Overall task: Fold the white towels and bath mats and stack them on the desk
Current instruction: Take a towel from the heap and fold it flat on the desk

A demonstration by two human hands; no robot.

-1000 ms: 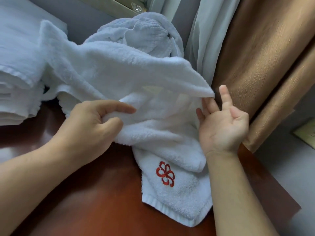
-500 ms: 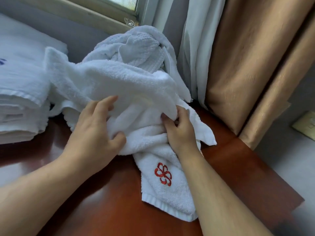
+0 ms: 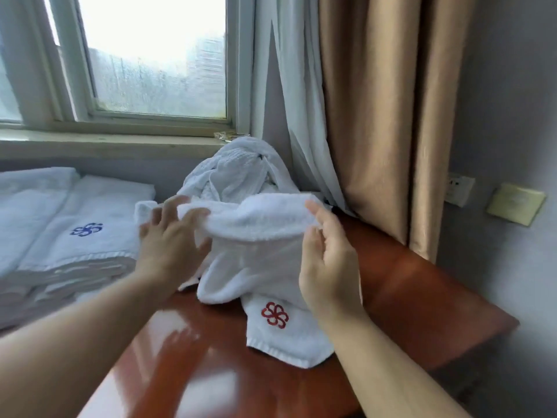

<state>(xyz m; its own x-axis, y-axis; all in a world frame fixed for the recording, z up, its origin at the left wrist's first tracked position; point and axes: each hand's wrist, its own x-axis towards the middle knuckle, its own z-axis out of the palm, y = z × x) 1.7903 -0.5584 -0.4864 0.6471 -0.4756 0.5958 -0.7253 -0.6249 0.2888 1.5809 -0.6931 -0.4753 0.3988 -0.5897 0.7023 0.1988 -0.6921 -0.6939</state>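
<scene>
Head view. Reaching forward over desk with both forearms. Left hand: blurred, fingers spread straight against left end of towel. Right hand: pinching towel's right top edge, thumb above. Towel raised between hands, red-emblem end lying on desk.

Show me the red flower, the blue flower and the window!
Red flower emblem (image 3: 274, 314): head view, its stitched middle.
Blue flower emblem (image 3: 86, 229): head view, its stitched middle.
Window (image 3: 156, 55): head view, the glass pane.

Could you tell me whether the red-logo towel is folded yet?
Unfolded: towel sags bunched between left hand and right hand, corner on desk.
</scene>
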